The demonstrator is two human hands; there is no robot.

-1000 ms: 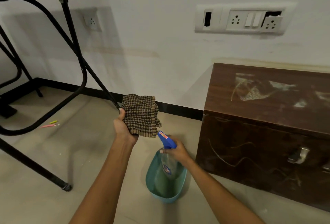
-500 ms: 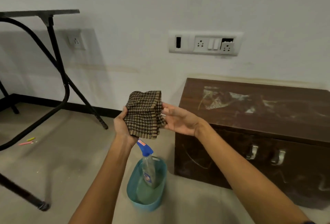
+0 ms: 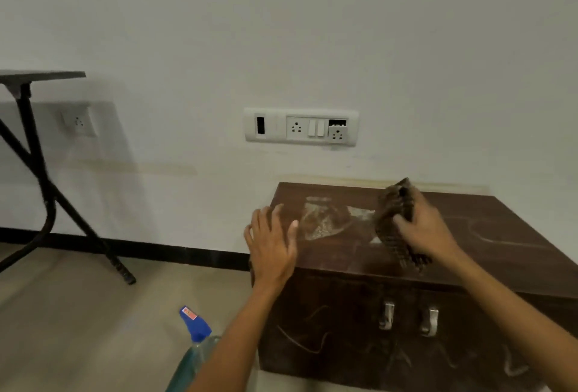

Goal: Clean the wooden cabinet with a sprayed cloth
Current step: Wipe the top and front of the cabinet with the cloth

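White wall (image 3: 312,32), beige floor (image 3: 78,329) — dark brown wooden cabinet (image 3: 359,329), smudged top. Right hand (image 3: 422,229) clutches brown checked cloth (image 3: 391,226) above it; left hand (image 3: 272,244) spread, empty. Blue-capped spray bottle (image 3: 195,326) — floor, left.

Home room: wall sockets (image 3: 301,126), wooden cabinet (image 3: 469,266).

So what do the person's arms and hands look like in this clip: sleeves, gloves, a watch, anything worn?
Both forearms are bare as far as the frame shows, with no sleeve edge in view. The left hand and right hand wear no gloves, and no rings, watch or bracelet can be made out on fingers or wrists. Motion blur softens the right hand, so small items there could be missed.
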